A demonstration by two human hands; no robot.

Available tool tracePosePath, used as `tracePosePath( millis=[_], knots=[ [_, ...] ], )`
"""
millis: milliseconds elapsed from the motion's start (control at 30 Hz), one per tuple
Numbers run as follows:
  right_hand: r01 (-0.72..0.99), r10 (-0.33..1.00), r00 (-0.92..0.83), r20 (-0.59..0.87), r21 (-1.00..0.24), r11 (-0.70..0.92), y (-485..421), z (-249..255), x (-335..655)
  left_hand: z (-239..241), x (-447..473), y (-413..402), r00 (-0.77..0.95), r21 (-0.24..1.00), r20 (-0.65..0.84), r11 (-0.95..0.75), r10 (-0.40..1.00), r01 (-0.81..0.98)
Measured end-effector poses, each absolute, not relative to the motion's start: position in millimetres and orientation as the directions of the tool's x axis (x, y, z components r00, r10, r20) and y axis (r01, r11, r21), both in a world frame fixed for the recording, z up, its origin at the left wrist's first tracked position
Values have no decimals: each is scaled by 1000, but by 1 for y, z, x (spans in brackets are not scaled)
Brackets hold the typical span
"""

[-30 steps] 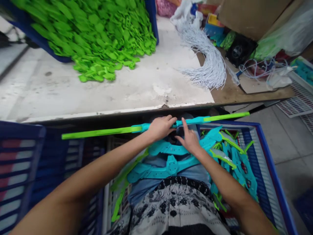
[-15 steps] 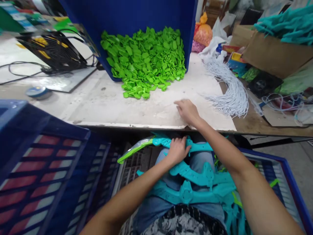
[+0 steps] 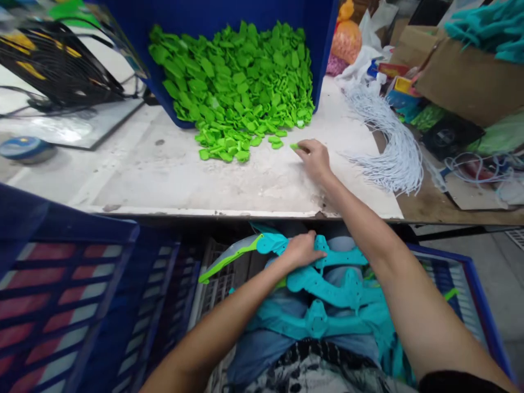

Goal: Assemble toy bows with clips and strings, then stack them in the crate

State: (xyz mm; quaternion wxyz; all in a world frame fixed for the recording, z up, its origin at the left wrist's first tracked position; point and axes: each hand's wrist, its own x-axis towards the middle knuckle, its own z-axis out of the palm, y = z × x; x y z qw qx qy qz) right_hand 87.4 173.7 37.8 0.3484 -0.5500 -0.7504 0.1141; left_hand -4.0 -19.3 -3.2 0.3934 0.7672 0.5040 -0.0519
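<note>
My left hand [image 3: 303, 249] grips a teal plastic toy bow with lime-green tips [image 3: 245, 249], held over my lap just under the table edge. More teal bow parts [image 3: 327, 305] lie stacked on my lap. My right hand [image 3: 314, 158] reaches out over the white tabletop [image 3: 184, 174] and pinches a small green plastic piece [image 3: 295, 146] at the near edge of a heap of green plastic pieces [image 3: 237, 82]. That heap spills out of a tipped blue crate [image 3: 323, 49].
A bundle of white strings [image 3: 388, 142] lies right of my right hand. A cardboard box [image 3: 470, 76] and clutter fill the far right. A black fan [image 3: 53, 60] and a tape roll [image 3: 24, 147] sit at left. Blue crates [image 3: 61, 284] flank my lap.
My right hand left the bow, reached across the table and closed on a green piece at the heap's edge. My left hand kept the bow, now lowered and tilted.
</note>
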Motion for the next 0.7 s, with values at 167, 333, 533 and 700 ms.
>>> tracePosePath(
  millis=[167,333,533,700],
  knots=[
    [380,994,71,83,-924,50,19,33,149,-14,1,-6,546,659,-454,-147,704,738],
    [172,926,213,-312,-921,-350,-92,-1,159,-22,5,-4,608,801,-394,-67,690,595],
    [79,860,321,-397,-894,-442,-106,-21,137,-24,7,-5,559,862,-462,199,688,467],
    [144,865,304,-399,-878,-456,-101,-23,130,-27,5,-7,588,889,-412,168,696,425]
  ],
)
